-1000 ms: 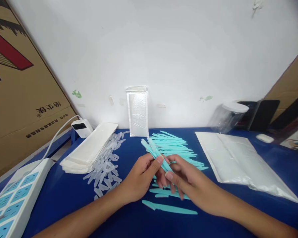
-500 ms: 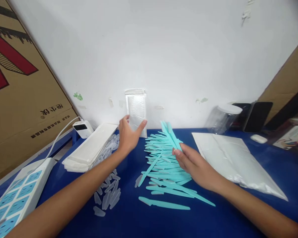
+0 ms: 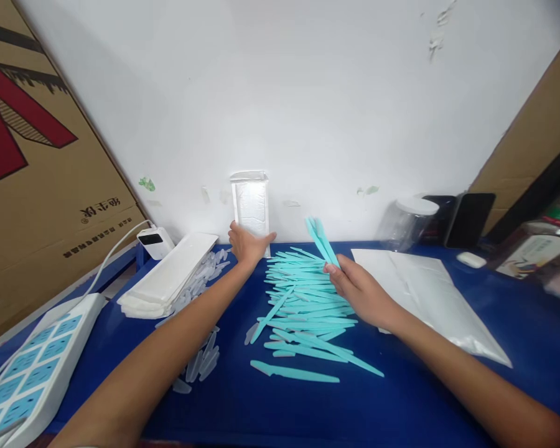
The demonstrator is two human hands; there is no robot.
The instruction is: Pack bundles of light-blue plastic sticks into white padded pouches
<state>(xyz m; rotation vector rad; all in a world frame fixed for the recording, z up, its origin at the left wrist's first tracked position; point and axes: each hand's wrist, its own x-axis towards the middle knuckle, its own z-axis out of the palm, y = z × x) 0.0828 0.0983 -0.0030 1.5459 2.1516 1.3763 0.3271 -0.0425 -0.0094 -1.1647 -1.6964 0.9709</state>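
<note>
My left hand (image 3: 248, 246) is at the lower part of a flat white packet (image 3: 252, 202) standing upright against the wall. The fingers are by its left edge and the thumb sticks out past its right edge. My right hand (image 3: 358, 286) grips a few teal eyebrow razors (image 3: 322, 239), fanned slightly and pointing up and left. Below them lies a pile of teal razors (image 3: 308, 305), mostly side by side, with one razor (image 3: 294, 372) apart at the front. Translucent plastic caps (image 3: 204, 361) are scattered to the left, partly hidden by my left forearm.
A stack of white packets (image 3: 170, 274) lies at left, beside a small white device (image 3: 156, 242) and a power strip (image 3: 37, 373). On the right are a large white bag (image 3: 429, 292), a clear jar (image 3: 408, 224), a dark phone (image 3: 471, 219) and a bottle (image 3: 536, 249). Cardboard (image 3: 42, 205) stands at far left.
My left hand has shifted right, in front of the lower part of the standing packet. My right hand still holds the razors. The view has turned slightly right.
</note>
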